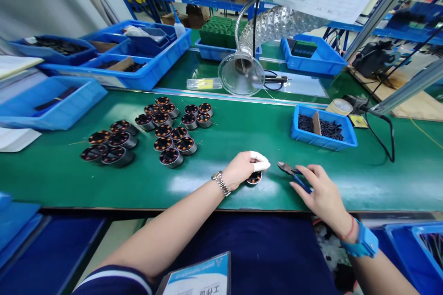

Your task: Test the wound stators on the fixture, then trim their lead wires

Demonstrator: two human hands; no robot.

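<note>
Head view: motor stator [254,178] under left hand [241,169]

Bare mat [221,147] between stators [173,140] and bin [323,136].

A green mat [346,179] is covering the bench, blue bins [148,67] are lining its back, and black-and-copper stators [171,156] are showing dark shells with orange windings. White tape is wrapping a finger of the left hand [244,168]; blue-handled cutters [294,176] are lying under the right hand [320,193], a bright blue band [363,242] circling its wrist
</note>
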